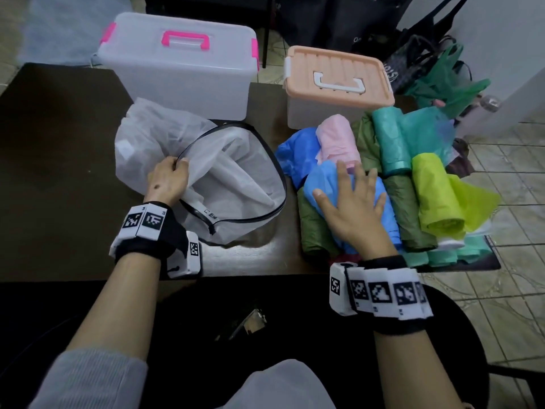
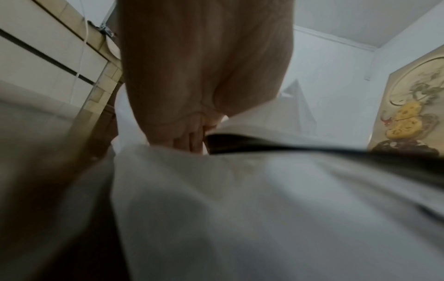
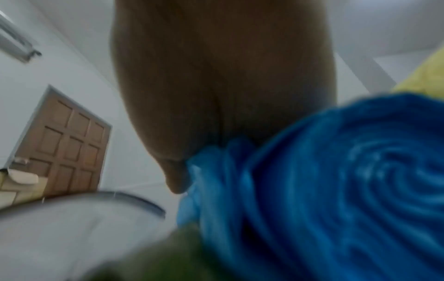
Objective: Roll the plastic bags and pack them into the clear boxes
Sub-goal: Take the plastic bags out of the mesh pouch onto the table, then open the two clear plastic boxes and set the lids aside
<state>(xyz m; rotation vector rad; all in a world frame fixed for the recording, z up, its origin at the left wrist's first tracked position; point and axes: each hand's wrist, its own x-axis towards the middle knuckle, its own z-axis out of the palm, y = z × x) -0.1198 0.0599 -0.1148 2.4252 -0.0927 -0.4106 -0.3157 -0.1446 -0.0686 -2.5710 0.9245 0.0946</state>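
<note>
The black-trimmed rim of a white mesh bag (image 1: 236, 178) is pinched by the curled fingers of the left hand (image 1: 166, 181). The right hand (image 1: 352, 208) is laid flat, fingers spread apart, on a blue rolled bag (image 1: 380, 208) (pink roll (image 1: 336, 137) just beyond the fingertips). Both clear boxes (image 1: 182, 69) are seen lidded, well beyond the fingers.

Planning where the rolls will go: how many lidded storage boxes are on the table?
2. The bigger box with pink handle stands at the back left; the smaller box with peach lid is to its right, behind the rolled bags.
</note>
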